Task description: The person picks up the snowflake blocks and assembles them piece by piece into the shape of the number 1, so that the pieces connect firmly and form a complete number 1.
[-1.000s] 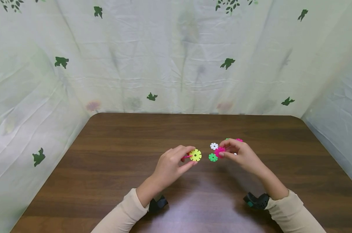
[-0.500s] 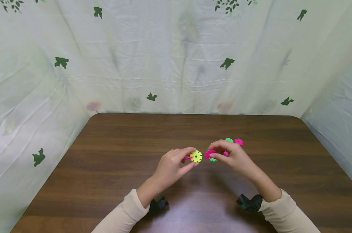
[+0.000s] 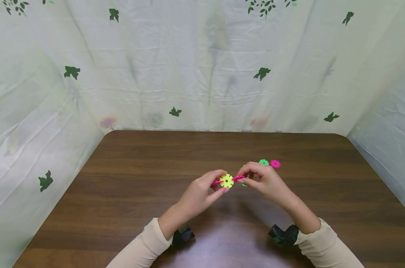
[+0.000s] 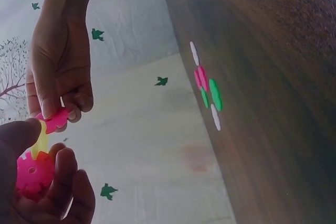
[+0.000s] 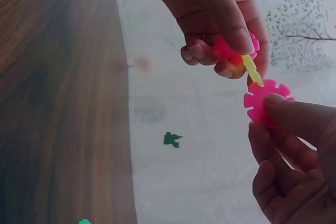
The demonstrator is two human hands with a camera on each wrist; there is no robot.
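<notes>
Between thumb and fingertips, my left hand pinches a yellow notched plastic disc. A pink notched disc is slotted crosswise into the yellow one on the left-hand side, partly within the fingers. My right hand pinches a second pink notched disc by thumb and fingers. That disc's edge meets the right edge of the yellow disc, at right angles to it. Both hands hold the pieces up above the table.
Loose discs lie on the brown wooden table beyond my right hand, among them a green one and a pink one. White ones also show in the left wrist view. A patterned cloth hangs behind the table.
My right hand has moved left with its pink disc, turning it edge-on and bringing it up against the yellow disc. The left hand has stayed nearly in place.
</notes>
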